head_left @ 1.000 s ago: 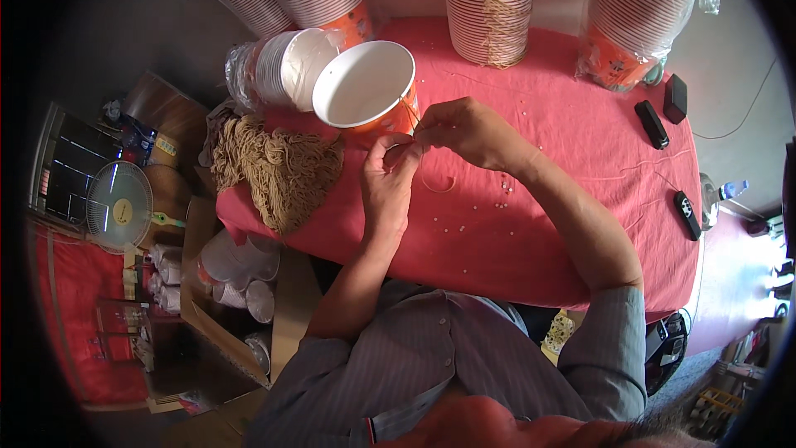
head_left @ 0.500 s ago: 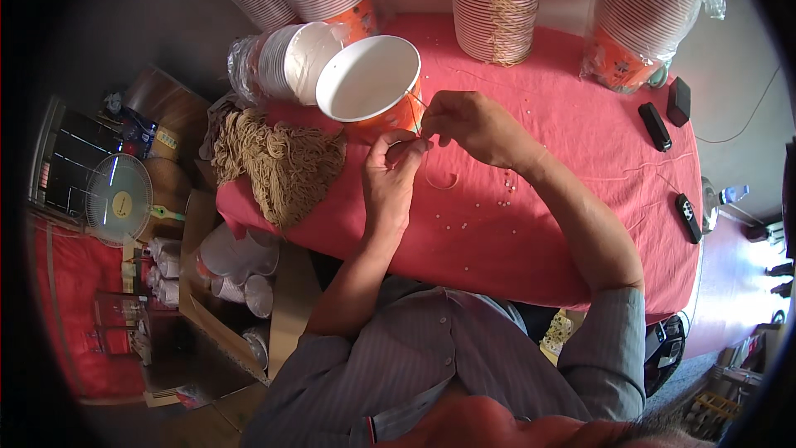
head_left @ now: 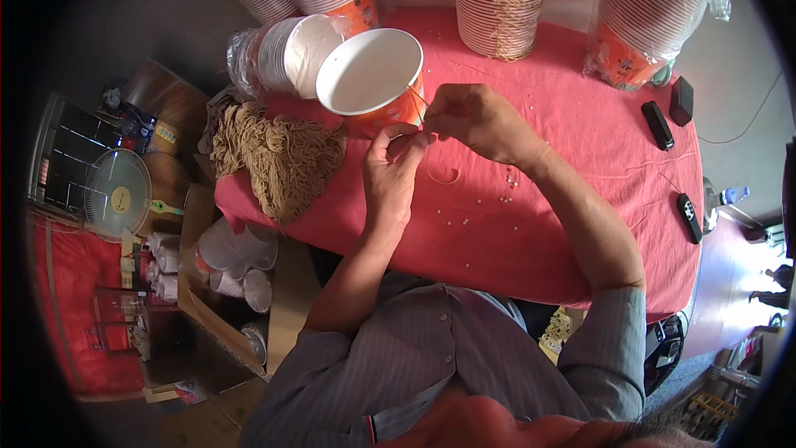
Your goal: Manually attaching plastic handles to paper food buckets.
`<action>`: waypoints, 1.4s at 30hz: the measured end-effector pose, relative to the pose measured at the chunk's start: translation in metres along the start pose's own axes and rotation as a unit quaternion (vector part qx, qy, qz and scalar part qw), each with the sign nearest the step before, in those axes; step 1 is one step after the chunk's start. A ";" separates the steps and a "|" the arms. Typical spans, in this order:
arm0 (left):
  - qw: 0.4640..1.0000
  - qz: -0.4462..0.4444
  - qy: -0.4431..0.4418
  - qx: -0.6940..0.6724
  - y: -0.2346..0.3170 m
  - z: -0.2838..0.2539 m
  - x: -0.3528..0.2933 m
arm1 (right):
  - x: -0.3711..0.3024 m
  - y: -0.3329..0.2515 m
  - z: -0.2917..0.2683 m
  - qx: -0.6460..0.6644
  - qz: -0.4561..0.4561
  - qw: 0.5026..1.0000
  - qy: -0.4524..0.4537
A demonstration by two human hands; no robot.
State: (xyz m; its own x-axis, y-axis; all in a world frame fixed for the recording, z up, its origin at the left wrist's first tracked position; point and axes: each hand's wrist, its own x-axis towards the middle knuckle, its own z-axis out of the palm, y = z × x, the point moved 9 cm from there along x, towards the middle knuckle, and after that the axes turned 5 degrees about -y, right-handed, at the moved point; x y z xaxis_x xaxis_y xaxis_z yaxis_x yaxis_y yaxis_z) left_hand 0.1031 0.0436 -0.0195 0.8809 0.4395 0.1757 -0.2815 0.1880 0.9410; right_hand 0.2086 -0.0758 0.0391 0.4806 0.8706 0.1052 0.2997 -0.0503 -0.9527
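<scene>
A large orange paper bucket with a white inside stands tilted slightly toward me on the red cloth. A thin tan cord runs from its side near the rim down to my fingertips. My left hand pinches the cord just below the bucket's side. My right hand, fingers closed together, grips the cord beside it, to the right. The very tips and any knot between them are too small to make out. A bundle of tan cords lies left of my left hand.
Small white beads lie scattered on the red tablecloth. Bucket stacks stand behind: one tied with cords, one in plastic. White bowls lie far left. Black devices sit right. An open cardboard box stands left.
Both hands stay by the bucket's side with the cord between them. The right hand has shifted slightly, and the whole view has tipped a little.
</scene>
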 end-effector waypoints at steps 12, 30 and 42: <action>1.000 0.001 -0.010 -0.012 -0.006 -0.006 -0.002 | 0.001 -0.002 -0.008 -0.006 -0.016 1.000 0.021; 1.000 0.005 0.000 0.008 0.004 -0.004 -0.005 | 0.002 -0.002 -0.013 0.098 -0.014 0.995 0.028; 0.964 0.111 0.022 0.242 0.032 -0.001 -0.011 | 0.001 -0.003 -0.002 0.101 0.006 0.995 0.017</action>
State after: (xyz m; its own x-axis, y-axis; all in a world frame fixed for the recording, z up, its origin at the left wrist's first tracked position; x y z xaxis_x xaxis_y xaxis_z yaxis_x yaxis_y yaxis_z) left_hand 0.0839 0.0454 0.0081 0.7991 0.4611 0.3858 -0.2417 -0.3413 0.9084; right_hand 0.2104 -0.0756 0.0429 0.5114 0.8536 0.0997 0.1232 0.0420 -0.9915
